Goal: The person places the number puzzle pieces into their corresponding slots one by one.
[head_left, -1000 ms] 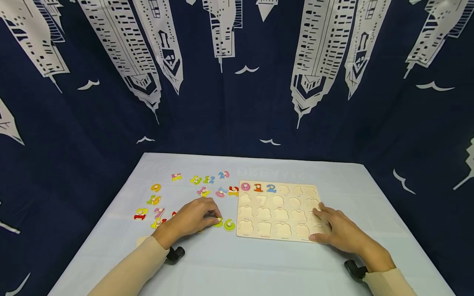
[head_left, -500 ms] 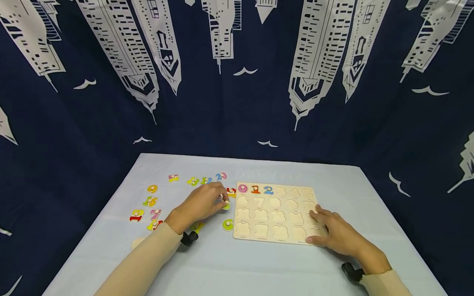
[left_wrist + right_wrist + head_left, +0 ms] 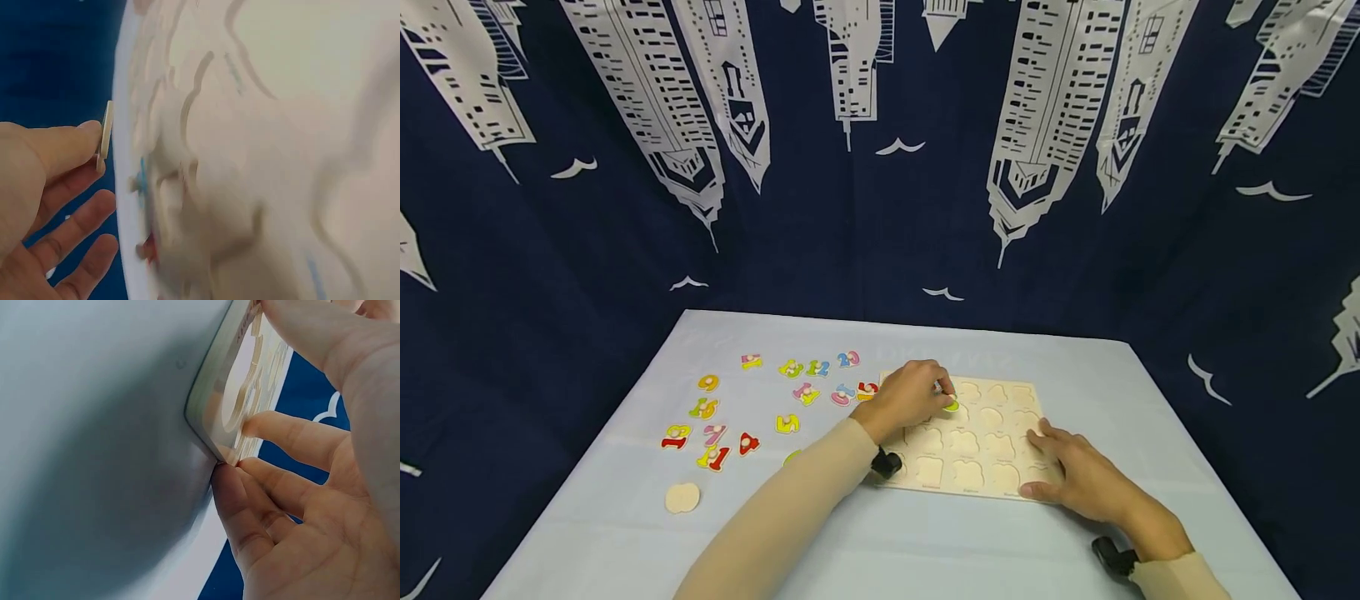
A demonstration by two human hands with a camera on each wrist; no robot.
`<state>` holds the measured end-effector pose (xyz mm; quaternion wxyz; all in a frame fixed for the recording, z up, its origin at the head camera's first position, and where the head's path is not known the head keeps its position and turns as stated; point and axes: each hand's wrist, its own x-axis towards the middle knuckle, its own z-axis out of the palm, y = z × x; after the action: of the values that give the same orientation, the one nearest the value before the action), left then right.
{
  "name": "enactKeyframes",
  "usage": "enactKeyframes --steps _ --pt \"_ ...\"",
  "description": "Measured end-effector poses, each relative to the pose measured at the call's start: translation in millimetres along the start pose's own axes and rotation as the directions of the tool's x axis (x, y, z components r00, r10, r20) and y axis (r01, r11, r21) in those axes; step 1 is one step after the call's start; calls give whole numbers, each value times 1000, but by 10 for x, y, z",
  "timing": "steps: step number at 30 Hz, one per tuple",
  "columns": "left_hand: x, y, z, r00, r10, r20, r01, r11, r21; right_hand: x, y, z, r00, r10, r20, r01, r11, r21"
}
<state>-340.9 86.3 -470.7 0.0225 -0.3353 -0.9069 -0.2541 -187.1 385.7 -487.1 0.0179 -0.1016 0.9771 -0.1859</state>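
My left hand (image 3: 910, 396) pinches a small yellow-green number puzzle piece (image 3: 952, 407) between thumb and fingers, over the upper middle of the wooden number board (image 3: 951, 450). Seen edge-on in the left wrist view, the thin piece (image 3: 107, 130) sits at the thumb tip, while the other fingers spread loosely. Much of the board's left part, with its top-row numbers, is hidden behind that hand and sleeve. At the board's right front corner rests my right hand (image 3: 1086, 471), relaxed. Its fingertips (image 3: 228, 478) touch the board's side and top in the right wrist view.
Several colourful number pieces lie left of the board, among them a yellow 5 (image 3: 787, 424), a red 4 (image 3: 748, 443) and an orange 9 (image 3: 708, 382). A plain wooden piece (image 3: 682, 497) lies near the front left. Dark blue printed cloth (image 3: 850, 233) hangs behind the white table.
My left hand has picked the yellow-green piece up from beside the board and carried it right, over the board. My right hand has stayed at the board's corner.
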Motion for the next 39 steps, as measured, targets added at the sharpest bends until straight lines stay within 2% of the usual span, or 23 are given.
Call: enactKeyframes --steps 5,10,13,18,26,34,39 --pt "236 70 135 1000 -7 9 7 1000 22 -9 -4 -10 1000 -10 -19 10 1000 -3" --pt "344 -4 220 998 -62 16 62 998 10 -14 -18 3 1000 -3 -8 3 1000 2" --pt "412 -52 282 997 -76 -2 76 997 -2 -5 -26 -8 1000 4 -5 -4 1000 -4" --pt "505 -20 363 995 -89 -36 89 996 8 18 -33 -35 1000 1 -11 -1 1000 -10" --pt "538 49 432 994 -98 -45 99 994 34 7 -25 21 1000 4 -5 -4 1000 3" --pt "553 71 439 992 -85 -95 95 990 103 11 -39 11 1000 4 -14 -4 1000 0" --pt "505 101 457 986 -120 -113 132 985 111 5 -49 16 1000 3 -11 -3 1000 3"
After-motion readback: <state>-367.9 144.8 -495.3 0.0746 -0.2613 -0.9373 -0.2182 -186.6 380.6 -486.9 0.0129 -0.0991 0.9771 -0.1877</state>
